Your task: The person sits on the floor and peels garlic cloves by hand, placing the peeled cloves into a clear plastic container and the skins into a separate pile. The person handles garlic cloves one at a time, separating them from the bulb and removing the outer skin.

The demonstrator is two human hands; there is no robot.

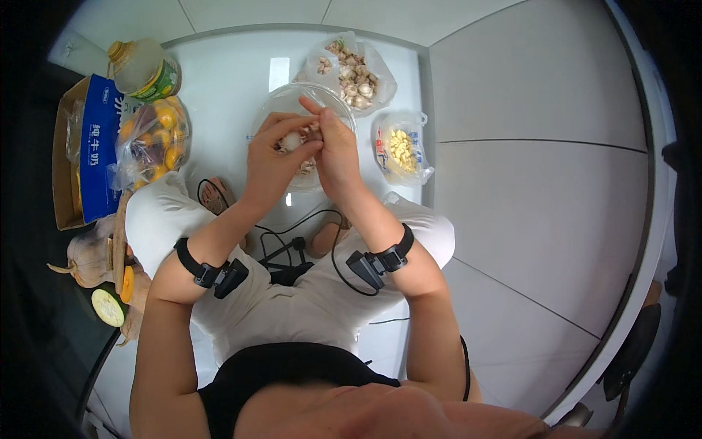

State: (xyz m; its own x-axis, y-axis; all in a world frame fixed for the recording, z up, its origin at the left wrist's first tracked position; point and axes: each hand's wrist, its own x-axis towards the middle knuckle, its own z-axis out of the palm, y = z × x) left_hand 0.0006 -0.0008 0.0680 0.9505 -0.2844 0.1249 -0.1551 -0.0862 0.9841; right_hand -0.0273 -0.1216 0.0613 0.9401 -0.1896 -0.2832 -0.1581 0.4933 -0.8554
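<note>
Both hands meet over a round clear plastic bowl [269,104] on the floor between the knees. My left hand [279,153] has thumb and fingers curled around a pale garlic bulb [292,141]. Against it, my right hand [337,148] pinches a reddish-skinned piece of garlic at the fingertips, its index finger raised. Garlic bits and skins lie in the bowl, partly hidden by the hands. Behind it, to the right, an open plastic bag holds many unpeeled garlic bulbs [359,82]. Peeled garlic cloves [403,151] fill a smaller plastic bag at the right.
At the left stand a large oil bottle [145,71], a bag of orange fruit [156,137] and a blue milk carton box [101,148]. Squashes [90,255] and a cut green vegetable [108,307] lie lower left. A black cable [334,247] loops between the legs near a small black tripod [298,244].
</note>
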